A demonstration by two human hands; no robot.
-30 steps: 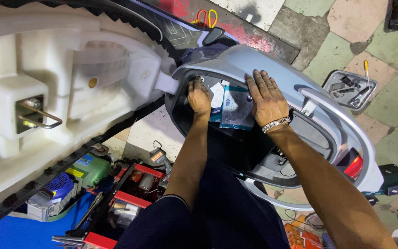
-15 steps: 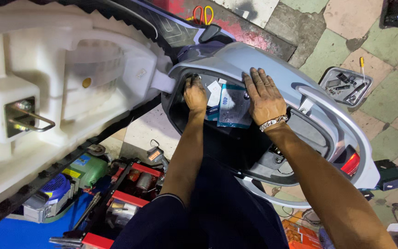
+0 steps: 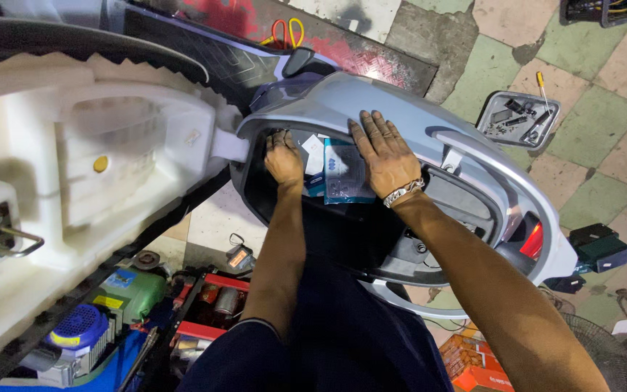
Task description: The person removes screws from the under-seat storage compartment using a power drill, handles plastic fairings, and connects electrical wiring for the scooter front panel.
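Note:
I look down at a grey scooter body (image 3: 429,131) with its seat lifted; the white underside of the seat (image 3: 88,181) stands at the left. My left hand (image 3: 283,158) reaches into the front of the black storage compartment (image 3: 342,232), fingers curled near the hinge; whether it grips anything is hidden. My right hand (image 3: 384,154), with a metal bracelet on the wrist, lies flat with spread fingers on the grey rim above the compartment. A blue and white packet (image 3: 344,178) lies in the compartment between the two hands.
A metal tray with small tools (image 3: 518,120) lies on the tiled floor at the right. A red toolbox (image 3: 212,305), a green and blue machine (image 3: 103,312) and an orange box (image 3: 473,356) stand below. A black box (image 3: 601,247) sits beside the red tail light (image 3: 533,241).
The view has shifted slightly. My left hand has stayed deep at the compartment's front, and my right hand has kept flat on the grey rim.

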